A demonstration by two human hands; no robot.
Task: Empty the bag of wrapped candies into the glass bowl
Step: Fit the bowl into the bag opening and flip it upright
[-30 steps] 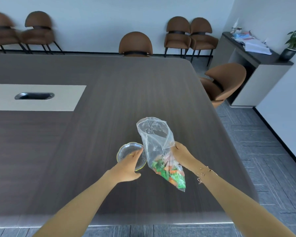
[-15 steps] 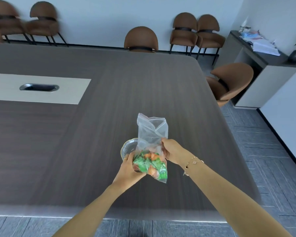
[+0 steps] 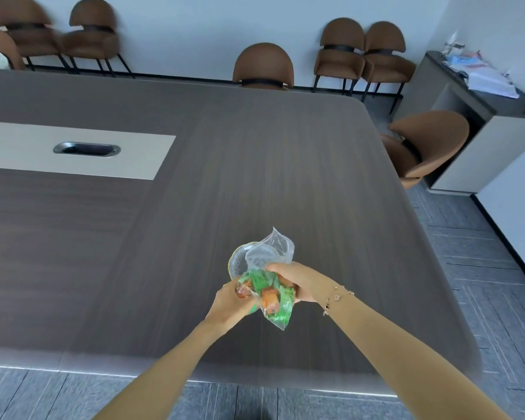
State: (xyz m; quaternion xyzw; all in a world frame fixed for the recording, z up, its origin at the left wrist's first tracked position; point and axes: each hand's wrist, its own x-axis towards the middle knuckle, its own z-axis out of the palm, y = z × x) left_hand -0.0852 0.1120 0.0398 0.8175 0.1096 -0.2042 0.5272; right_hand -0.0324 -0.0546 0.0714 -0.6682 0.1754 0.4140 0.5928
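Note:
A clear plastic bag (image 3: 270,253) holds green and orange wrapped candies (image 3: 270,294) and hangs above the near part of the dark table. My left hand (image 3: 229,304) grips the bag's candy-filled lower part from the left. On the right side, my right hand (image 3: 300,281) is closed on the bag's middle. The bag's loose mouth points up and away, over the glass bowl (image 3: 236,259). That bowl stands on the table just behind my hands, and the bag hides most of it.
The dark wooden table (image 3: 255,177) has a light inset panel with a cable slot (image 3: 87,149) at the left. Brown chairs (image 3: 262,66) stand along the far wall and at the right edge. A side cabinet (image 3: 482,116) with papers is at the far right.
My left hand left the bowl's rim and took hold of the bag's bottom. The bag was bunched up and moved over the bowl, its mouth now tilted away.

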